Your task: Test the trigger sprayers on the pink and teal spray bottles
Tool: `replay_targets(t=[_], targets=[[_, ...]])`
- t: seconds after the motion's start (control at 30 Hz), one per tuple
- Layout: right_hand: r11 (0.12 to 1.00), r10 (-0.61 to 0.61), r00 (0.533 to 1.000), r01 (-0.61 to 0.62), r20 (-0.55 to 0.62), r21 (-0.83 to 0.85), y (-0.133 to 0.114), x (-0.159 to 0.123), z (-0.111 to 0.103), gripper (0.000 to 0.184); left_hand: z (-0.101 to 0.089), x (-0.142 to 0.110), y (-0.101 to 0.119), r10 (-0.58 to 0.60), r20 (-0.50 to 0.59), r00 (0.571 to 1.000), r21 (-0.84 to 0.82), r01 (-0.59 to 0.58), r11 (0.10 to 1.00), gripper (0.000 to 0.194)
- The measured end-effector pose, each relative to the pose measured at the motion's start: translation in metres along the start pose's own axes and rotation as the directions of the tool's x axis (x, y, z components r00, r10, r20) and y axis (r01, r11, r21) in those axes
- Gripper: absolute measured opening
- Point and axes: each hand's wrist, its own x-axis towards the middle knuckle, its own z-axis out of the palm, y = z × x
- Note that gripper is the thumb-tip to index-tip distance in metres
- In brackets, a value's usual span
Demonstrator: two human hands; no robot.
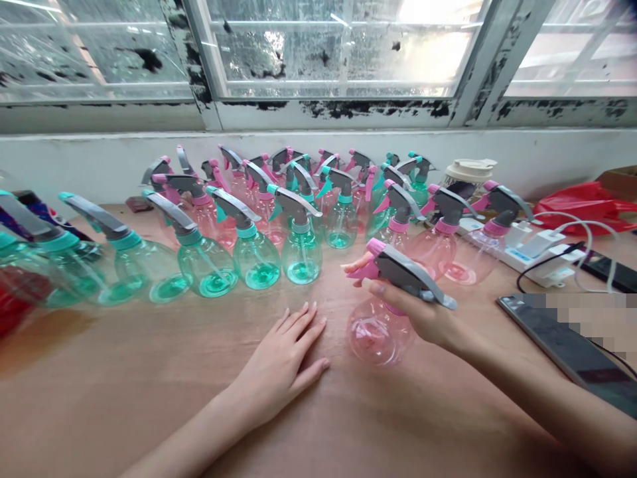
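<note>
Right grip (423, 313) wrapped around the neck of a pink spray bottle (373, 338), just right of the left grip; base contact with tabletop (149, 378) unclear. Left grip (284, 358) palm-down on tabletop, fingers slightly spread. Green spray bottles (256, 260) stand beyond it.

A cup (460, 188) is bearing dark capitals, seemingly reading "JAM", the remainder being unclear; at far left, a blue pack (52, 214) is showing blurred, illegible marks.

One head-worn view from close above the tabletop (149, 385), forward and downward (windows (343, 53) along its top).
</note>
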Motion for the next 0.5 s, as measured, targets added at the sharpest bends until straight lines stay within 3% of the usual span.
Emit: replay_targets(t=[0.2,0.5], targets=[[0.999,-0.040,0.999,0.040,-0.014,0.012,-0.0021,0.0005,0.0032,0.036,-0.0002,0.0000,0.0005,-0.005,0.011,1.000,-0.001,0.005,1.000,0.055],[0.998,-0.055,0.998,0.056,-0.014,0.040,0.0004,-0.0004,0.0034,0.025,0.0002,0.0001,0.0003,-0.005,0.005,1.000,-0.010,0.005,1.000,0.054]])
